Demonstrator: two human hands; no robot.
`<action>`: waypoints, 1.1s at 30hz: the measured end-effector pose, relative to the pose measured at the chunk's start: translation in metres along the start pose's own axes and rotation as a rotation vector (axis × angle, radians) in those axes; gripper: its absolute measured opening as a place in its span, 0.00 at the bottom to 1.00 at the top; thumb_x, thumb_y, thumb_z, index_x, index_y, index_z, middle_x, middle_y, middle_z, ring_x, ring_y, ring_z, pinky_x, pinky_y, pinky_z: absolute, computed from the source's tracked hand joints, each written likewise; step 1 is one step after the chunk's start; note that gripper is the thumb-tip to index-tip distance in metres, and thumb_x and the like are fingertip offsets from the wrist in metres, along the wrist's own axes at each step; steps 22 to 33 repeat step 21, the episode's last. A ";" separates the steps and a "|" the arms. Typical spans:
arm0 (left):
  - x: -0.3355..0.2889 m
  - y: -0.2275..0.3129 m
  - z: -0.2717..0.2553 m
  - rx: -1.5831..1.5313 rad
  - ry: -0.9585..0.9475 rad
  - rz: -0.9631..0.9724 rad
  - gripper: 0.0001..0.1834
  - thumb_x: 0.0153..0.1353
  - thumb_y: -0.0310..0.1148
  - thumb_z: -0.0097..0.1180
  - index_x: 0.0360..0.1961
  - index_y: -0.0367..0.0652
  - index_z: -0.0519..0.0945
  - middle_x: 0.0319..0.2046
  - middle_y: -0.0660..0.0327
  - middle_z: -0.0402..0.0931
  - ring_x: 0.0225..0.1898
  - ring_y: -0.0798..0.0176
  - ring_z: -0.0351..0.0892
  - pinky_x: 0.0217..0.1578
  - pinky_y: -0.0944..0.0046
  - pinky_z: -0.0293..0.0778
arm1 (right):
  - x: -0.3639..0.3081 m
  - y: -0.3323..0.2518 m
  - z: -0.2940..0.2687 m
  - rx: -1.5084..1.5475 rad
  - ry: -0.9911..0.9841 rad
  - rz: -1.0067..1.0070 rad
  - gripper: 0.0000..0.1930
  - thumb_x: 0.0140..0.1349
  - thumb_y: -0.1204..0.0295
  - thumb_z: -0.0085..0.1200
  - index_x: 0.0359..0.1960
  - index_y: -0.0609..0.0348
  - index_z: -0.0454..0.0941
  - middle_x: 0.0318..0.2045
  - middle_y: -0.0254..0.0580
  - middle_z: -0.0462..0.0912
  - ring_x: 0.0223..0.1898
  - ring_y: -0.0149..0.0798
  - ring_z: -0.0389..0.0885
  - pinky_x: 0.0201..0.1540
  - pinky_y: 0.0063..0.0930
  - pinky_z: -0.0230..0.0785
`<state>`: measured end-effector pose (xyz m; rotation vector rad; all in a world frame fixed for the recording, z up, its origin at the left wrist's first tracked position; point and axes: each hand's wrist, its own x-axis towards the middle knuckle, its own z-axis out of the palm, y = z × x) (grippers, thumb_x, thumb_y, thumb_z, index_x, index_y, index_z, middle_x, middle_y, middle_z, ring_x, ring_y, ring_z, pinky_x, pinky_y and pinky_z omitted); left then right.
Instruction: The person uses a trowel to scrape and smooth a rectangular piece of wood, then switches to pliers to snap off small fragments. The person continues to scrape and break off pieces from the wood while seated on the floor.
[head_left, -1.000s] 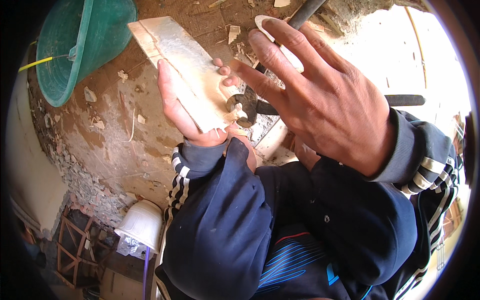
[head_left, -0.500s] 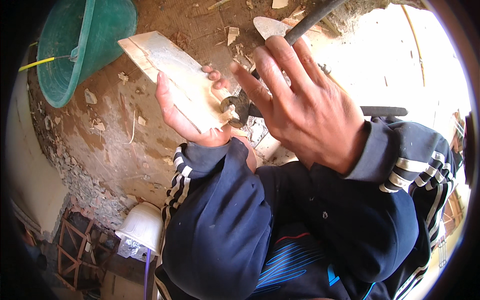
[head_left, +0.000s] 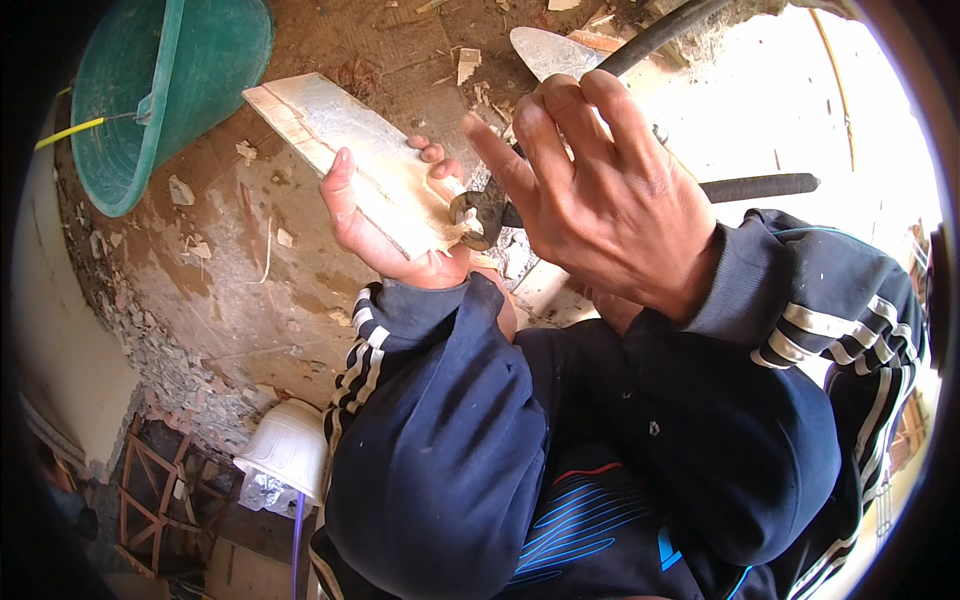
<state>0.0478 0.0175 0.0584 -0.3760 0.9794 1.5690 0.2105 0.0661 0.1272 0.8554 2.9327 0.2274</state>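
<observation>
My left hand (head_left: 375,235) is closed around a long pale tile strip (head_left: 350,135), thumb on its left edge and fingertips along its right one. At the near end, that strip is ragged and chipped. The dark jaws of a pair of pincers (head_left: 482,216) sit against this broken end, with a small pale fragment at them. My right hand (head_left: 620,200) is bent around the pincers where the spread handles meet, its index finger stretched out. One dark handle points up and right, the other sticks out to the right; the grip itself is mostly hidden behind the hand.
Upper left, a green bucket (head_left: 195,95) with a yellow handle grip lies tilted. Broken chips (head_left: 468,65) litter the dusty brown floor. A flat grey rounded blade (head_left: 545,52) lies beyond my right hand. Lower left are a white bucket (head_left: 290,445) and rubble (head_left: 170,375).
The pincers' handles have swung slightly, the right one tilting upward, and my right hand has shifted up a little with them. The tile strip has moved slightly right.
</observation>
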 end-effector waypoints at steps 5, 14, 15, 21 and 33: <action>-0.004 -0.004 0.004 0.131 0.106 0.100 0.31 0.56 0.51 0.55 0.53 0.40 0.64 0.33 0.51 0.66 0.30 0.56 0.68 0.27 0.56 0.70 | 0.002 0.003 0.014 -0.036 0.047 -0.062 0.27 0.51 0.67 0.53 0.57 0.57 0.75 0.37 0.42 0.76 0.43 0.40 0.75 0.59 0.39 0.60; -0.003 -0.010 0.010 0.276 0.225 0.220 0.30 0.55 0.52 0.55 0.50 0.41 0.67 0.32 0.55 0.66 0.29 0.59 0.68 0.28 0.60 0.67 | 0.001 0.003 0.027 0.058 0.001 -0.049 0.25 0.53 0.67 0.53 0.56 0.59 0.74 0.30 0.39 0.73 0.33 0.37 0.71 0.41 0.34 0.67; -0.003 -0.011 0.009 0.263 0.229 0.202 0.29 0.55 0.52 0.55 0.49 0.41 0.68 0.32 0.55 0.66 0.29 0.59 0.68 0.28 0.60 0.67 | 0.001 0.003 0.027 0.060 0.011 -0.047 0.26 0.53 0.66 0.54 0.55 0.60 0.74 0.29 0.38 0.73 0.32 0.36 0.71 0.39 0.33 0.67; -0.001 -0.009 0.006 0.273 0.190 0.171 0.29 0.55 0.52 0.56 0.49 0.42 0.68 0.32 0.56 0.67 0.29 0.59 0.68 0.29 0.59 0.67 | 0.002 0.008 0.034 0.103 -0.002 -0.085 0.17 0.49 0.66 0.58 0.36 0.67 0.77 0.20 0.33 0.73 0.29 0.37 0.77 0.32 0.29 0.65; -0.001 -0.009 0.006 0.273 0.190 0.171 0.29 0.55 0.52 0.56 0.49 0.42 0.68 0.32 0.56 0.67 0.29 0.59 0.68 0.29 0.59 0.67 | 0.002 0.008 0.034 0.103 -0.002 -0.085 0.17 0.49 0.66 0.58 0.36 0.67 0.77 0.20 0.33 0.73 0.29 0.37 0.77 0.32 0.29 0.65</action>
